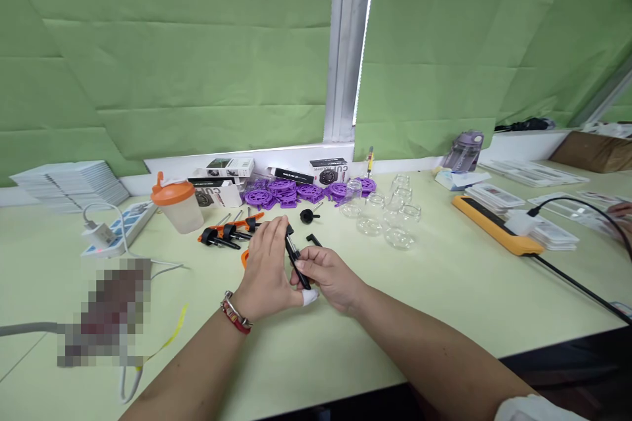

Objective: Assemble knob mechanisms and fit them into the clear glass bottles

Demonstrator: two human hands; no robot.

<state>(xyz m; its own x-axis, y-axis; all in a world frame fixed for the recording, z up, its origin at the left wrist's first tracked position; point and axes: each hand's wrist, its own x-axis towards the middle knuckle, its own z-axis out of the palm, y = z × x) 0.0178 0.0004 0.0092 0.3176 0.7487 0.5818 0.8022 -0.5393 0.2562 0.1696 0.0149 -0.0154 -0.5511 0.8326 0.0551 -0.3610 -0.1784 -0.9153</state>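
Between my hands is a slim black part with a metal rod (pixel 293 251), tilted with its top to the left. My left hand (pixel 266 270) is closed around its left side, with a white covering (pixel 310 297) on the thumb tip. From the right, my right hand (pixel 330 276) pinches the lower part of the same piece. A small black bent piece (pixel 313 240) lies just beyond my right fingers. Left of my left hand are several black-and-orange assemblies with metal rods (pixel 230 233). An orange piece (pixel 244 258) is partly hidden behind my left hand.
Purple plastic parts (pixel 281 193) and printed boxes (pixel 328 172) line the wall. Several clear glass-like vessels (pixel 371 216) stand right of centre. A cup with an orange lid (pixel 182 207), a white power strip (pixel 121 230) and an orange power strip (pixel 494 227) flank the work area.
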